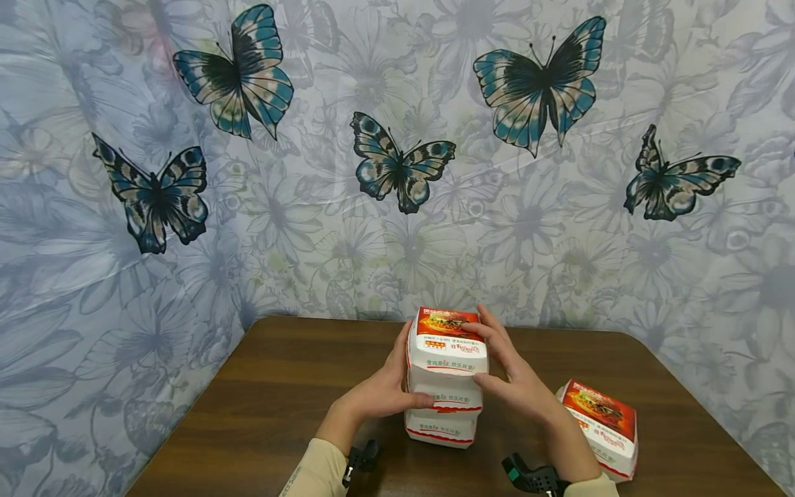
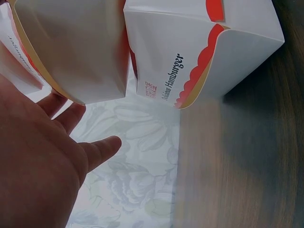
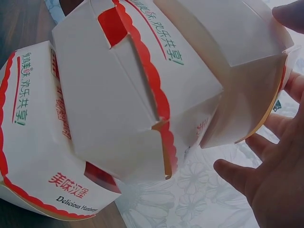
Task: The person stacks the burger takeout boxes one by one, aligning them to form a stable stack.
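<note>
Uneven stack of three burger boxes (image 1: 453,384) on a brown worktop (image 1: 279,393), directly between left hand (image 1: 386,391) and right hand (image 1: 518,375). Left hand spread along the left side of the stack, with thumb across the front of the middle box (image 1: 444,386). Right hand also spread, against the right side of the top box (image 1: 450,355), with one fingertip over its printed lid. Bottom box (image 1: 439,428) below both hands. Fourth box (image 1: 611,431) just right of the right forearm (image 1: 574,445).

Soft, even light in the head view; dimmer left wrist view, left hand (image 2: 40,156) shadowed
</note>
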A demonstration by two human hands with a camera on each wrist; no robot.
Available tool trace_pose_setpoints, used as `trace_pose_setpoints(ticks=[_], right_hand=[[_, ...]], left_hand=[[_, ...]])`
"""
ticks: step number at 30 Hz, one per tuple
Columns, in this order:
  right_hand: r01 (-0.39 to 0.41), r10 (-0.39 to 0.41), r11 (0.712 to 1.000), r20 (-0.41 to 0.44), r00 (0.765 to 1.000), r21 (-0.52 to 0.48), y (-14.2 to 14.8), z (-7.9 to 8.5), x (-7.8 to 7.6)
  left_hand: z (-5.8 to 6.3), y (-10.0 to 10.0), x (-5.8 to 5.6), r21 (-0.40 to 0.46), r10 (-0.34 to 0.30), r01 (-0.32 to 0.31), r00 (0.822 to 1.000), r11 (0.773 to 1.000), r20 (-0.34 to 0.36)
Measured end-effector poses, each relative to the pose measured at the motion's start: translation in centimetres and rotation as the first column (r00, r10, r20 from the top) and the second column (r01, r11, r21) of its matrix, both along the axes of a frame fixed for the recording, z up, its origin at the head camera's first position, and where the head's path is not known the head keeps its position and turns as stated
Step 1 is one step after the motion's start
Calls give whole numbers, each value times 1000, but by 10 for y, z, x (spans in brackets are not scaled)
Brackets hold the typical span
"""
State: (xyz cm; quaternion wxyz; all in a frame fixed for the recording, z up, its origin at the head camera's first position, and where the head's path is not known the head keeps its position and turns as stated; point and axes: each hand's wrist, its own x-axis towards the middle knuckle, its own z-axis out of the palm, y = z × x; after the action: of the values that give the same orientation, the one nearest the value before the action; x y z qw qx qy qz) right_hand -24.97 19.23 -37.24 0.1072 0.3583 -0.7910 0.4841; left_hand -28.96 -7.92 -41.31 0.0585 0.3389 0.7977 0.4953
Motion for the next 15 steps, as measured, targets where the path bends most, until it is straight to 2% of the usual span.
trace_pose_setpoints(ticks=[5, 12, 15], right_hand=[[-18, 18, 1000, -14, 1000, -1, 6, 1, -7], [-23, 23, 1000, 30, 999, 4, 14, 4, -15], [-39, 39, 999, 34, 999, -7, 13, 4, -13]], left_hand=[[2, 5, -2, -6, 16, -16, 1000, 1000, 3], [5, 11, -5, -5, 37, -37, 999, 999, 29], [6, 10, -3, 10, 25, -26, 999, 1000, 42]])
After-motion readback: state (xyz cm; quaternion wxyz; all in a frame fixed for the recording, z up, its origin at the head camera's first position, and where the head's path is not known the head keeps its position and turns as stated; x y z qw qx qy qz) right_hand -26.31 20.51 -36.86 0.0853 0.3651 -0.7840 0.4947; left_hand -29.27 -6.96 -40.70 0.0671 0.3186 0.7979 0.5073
